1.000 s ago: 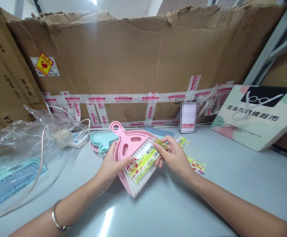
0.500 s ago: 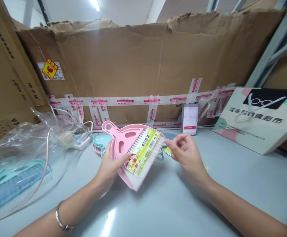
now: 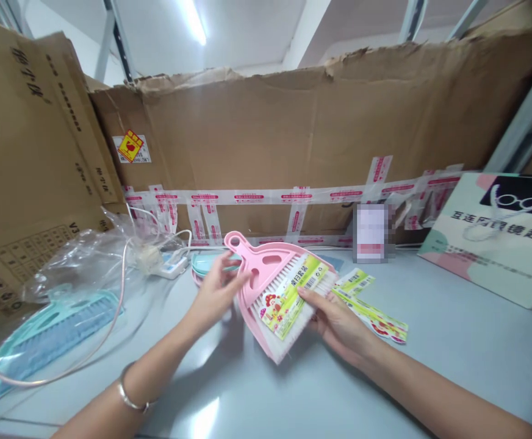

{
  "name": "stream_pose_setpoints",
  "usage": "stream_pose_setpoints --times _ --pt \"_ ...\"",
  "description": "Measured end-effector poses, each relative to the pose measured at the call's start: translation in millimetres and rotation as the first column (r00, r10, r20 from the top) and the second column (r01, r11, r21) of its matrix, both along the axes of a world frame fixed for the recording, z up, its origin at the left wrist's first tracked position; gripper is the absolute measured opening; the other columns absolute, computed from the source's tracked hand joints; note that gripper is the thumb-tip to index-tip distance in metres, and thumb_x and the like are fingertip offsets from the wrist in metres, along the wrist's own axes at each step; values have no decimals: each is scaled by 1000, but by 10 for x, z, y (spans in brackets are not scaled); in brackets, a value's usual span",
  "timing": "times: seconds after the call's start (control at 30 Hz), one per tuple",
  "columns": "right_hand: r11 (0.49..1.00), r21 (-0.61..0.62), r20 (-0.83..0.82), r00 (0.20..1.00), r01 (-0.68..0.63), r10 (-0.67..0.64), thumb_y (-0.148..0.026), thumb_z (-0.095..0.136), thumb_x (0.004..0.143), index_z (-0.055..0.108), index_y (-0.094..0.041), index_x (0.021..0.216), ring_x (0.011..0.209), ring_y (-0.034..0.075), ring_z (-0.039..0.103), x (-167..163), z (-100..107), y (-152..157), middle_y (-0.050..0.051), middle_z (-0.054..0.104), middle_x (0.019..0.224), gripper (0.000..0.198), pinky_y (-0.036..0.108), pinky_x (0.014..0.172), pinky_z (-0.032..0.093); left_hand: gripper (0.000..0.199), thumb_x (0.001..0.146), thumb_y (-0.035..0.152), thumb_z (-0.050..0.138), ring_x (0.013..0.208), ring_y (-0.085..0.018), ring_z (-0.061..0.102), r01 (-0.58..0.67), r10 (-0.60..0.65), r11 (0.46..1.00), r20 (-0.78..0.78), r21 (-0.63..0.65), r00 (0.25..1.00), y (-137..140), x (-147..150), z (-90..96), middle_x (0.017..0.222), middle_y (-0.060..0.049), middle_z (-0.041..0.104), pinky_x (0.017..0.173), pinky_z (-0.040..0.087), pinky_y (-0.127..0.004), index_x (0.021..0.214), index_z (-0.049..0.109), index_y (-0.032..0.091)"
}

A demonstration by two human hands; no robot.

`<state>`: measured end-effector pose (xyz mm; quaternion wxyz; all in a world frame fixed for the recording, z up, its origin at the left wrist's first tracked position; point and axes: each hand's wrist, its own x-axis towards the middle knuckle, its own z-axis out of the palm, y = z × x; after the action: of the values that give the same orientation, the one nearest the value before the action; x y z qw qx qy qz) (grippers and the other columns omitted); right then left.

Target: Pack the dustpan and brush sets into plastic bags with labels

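Left hand [image 3: 218,289]: fingers loosely parted and curved, gripping nothing. Thumb tip overlaps the near-left edge of a pink plastic dustpan-and-brush set [image 3: 267,277]; contact cannot be told. Right hand [image 3: 334,323]: closed on the set's right side, thumb laid flat over a yellow-green printed card label [image 3: 288,299], fingers tucked behind.

Left forearm slants up from the lower left, silver metal bangle [image 3: 126,396] at the wrist. Right forearm comes in low from the lower right, wrist fairly straight, hand pointing up and leftward.

Set held between the hands, over a pale grey-blue tabletop [image 3: 385,390], tilted, its ring-ended handle to the upper left, wide end to the lower right. Two rounded slots in the pink face. Brush lies nested against the pan; white bristles [image 3: 288,344] show along both sides of the label, which sits across them with a cartoon figure at its lower-left end.

Just right of the right hand, loose yellow-green printed cards [image 3: 382,317] on the tabletop. Behind the left hand, a turquoise plastic dustpan [image 3: 203,263], partly hidden.
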<state>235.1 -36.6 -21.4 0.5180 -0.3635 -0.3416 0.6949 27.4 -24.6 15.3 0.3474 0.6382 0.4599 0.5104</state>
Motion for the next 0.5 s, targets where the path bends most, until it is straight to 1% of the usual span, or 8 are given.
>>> stream_pose_setpoints --times 0.03,0.07,0.13,0.17,0.23,0.3,0.37,0.5 --pt "1000 3 -16 1000 14 -14 -27 72 66 60 -18 90 71 18 67 9 -4 13 3 72 84 28 27 59 55 48 79 41 54 96 -23 58 -131 147 981 -113 142 983 33 -146 120 110 -11 57 80 48 -38 119 42 17" --pt "1000 8 -35 999 25 -24 -26 72 65 60 -18 90 71 18 67 19 -7 25 3 72 83 29 27 60 55 46 79 42 54 96 -23 57 -269 346 905 -204 330 916 63 -308 244 106 -10 58 80 47 -38 117 44 17" --pt "999 18 -70 997 44 -43 -24 72 65 60 -18 91 71 17 67 37 -10 46 2 72 82 29 27 61 56 44 80 41 52 102 -28 51 -426 723 632 -293 647 626 116 -642 465 108 -14 56 87 40 -43 114 47 13" --pt "998 19 -81 995 55 -54 -23 72 65 60 -18 91 71 17 67 44 -11 53 2 72 82 29 26 61 56 47 78 41 53 106 -32 47 -414 820 547 -366 727 441 138 -791 542 111 -17 54 88 37 -47 114 48 12" --pt "997 12 -92 993 73 -72 -21 72 65 60 -17 91 71 17 68 51 -10 61 2 72 81 29 26 61 56 45 76 38 56 109 -40 42 -319 818 568 -562 759 120 178 -1019 614 115 -21 51 83 35 -51 111 51 10" --pt "998 7 -95 993 67 -66 -20 72 65 60 -17 92 71 17 68 50 -7 60 3 72 82 30 26 61 56 27 74 28 56 102 -40 45 -245 726 655 -685 714 -55 213 -1148 604 106 -20 55 75 36 -47 94 58 11" --pt "999 10 -97 994 42 -41 -20 71 66 60 -16 93 72 17 68 47 -1 53 3 72 83 30 27 62 56 9 75 18 50 89 -33 52 -205 688 692 -719 692 -103 231 -1201 580 87 -14 59 68 35 -39 73 59 14" --pt "1000 8 -112 994 0 1 -21 72 65 60 -16 94 72 18 68 54 23 28 4 72 84 31 28 64 56 24 83 15 38 70 -23 50 -187 721 656 -680 731 -132 180 -1144 654 69 -7 56 58 30 -31 63 52 17"
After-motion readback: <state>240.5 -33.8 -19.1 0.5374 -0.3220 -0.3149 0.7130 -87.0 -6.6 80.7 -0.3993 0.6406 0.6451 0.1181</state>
